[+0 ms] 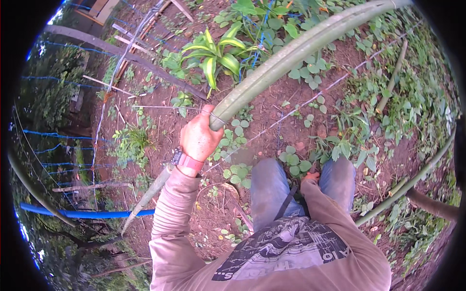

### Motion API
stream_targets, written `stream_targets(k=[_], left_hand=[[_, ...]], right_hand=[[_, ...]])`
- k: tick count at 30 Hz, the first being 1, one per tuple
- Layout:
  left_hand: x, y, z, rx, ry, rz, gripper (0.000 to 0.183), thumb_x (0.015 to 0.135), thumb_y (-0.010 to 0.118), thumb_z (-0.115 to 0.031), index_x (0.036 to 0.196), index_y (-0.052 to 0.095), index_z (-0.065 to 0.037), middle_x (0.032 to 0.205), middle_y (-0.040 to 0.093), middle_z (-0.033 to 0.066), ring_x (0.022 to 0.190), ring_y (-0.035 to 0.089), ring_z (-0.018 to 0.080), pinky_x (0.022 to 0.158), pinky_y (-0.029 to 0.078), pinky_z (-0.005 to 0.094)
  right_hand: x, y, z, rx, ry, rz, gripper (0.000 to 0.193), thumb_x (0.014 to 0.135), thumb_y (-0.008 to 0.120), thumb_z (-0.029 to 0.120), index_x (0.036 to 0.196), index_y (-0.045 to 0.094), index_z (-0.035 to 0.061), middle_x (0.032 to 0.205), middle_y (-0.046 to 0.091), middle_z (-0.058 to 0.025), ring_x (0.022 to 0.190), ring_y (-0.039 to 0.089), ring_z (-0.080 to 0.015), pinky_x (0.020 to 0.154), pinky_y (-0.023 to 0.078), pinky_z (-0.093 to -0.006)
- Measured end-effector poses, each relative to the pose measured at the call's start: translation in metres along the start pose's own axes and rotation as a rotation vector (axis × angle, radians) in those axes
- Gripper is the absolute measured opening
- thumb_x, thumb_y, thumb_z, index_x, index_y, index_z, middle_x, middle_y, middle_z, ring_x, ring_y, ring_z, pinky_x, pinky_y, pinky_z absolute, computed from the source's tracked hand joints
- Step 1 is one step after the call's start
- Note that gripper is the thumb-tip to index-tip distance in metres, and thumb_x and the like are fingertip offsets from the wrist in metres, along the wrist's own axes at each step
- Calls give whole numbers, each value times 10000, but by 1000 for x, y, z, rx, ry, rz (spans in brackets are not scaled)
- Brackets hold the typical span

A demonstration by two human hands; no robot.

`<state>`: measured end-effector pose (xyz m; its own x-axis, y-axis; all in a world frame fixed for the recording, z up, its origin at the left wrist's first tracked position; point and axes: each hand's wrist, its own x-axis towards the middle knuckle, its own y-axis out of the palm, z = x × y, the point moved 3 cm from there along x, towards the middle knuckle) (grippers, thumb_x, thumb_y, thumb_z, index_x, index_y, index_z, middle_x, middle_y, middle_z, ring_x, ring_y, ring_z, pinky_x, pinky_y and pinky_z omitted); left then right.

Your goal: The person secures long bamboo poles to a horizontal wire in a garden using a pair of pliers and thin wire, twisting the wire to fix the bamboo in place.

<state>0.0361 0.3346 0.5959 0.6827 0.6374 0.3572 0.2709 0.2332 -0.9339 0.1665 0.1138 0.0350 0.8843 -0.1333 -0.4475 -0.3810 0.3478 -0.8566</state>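
My left hand is wrapped round a long green pole, bamboo-like, with a groove along its side and a ring near my thumb. The pole slants from the far right down past my left wrist, and its tapered, pale end points to the lower left beside my forearm. A red band and a dark bracelet circle that wrist. My right hand is low between my knees, close to the leafy ground. Its fingers are mostly hidden, so I cannot make out what they hold or touch.
A yellow-striped leafy plant grows ahead. A thin string crosses the soil diagonally. At left are blue strands, a blue pipe and a dark curved branch. Another green pole lies at right amid weeds.
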Motion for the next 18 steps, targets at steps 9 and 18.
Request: stream_targets(k=[9, 18], left_hand=[[7, 2, -9, -69, 29, 19, 590, 736, 784, -237, 1267, 554, -122, 985, 695, 147, 860, 691, 375, 725, 547, 498], [21, -2, -30, -128, 138, 2, 569, 751, 759, -224, 1268, 540, -134, 971, 702, 160, 841, 693, 383, 715, 557, 493]], right_hand=[[51, 35, -2, 23, 238, -145, 364, 809, 766, 342, 1052, 559, 168, 1105, 652, -125, 961, 684, -291, 763, 533, -505], [78, -13, 6, -627, -717, 220, 252, 944, 567, 287, 1066, 693, 106, 1144, 704, -138, 1012, 685, -317, 738, 551, -408]])
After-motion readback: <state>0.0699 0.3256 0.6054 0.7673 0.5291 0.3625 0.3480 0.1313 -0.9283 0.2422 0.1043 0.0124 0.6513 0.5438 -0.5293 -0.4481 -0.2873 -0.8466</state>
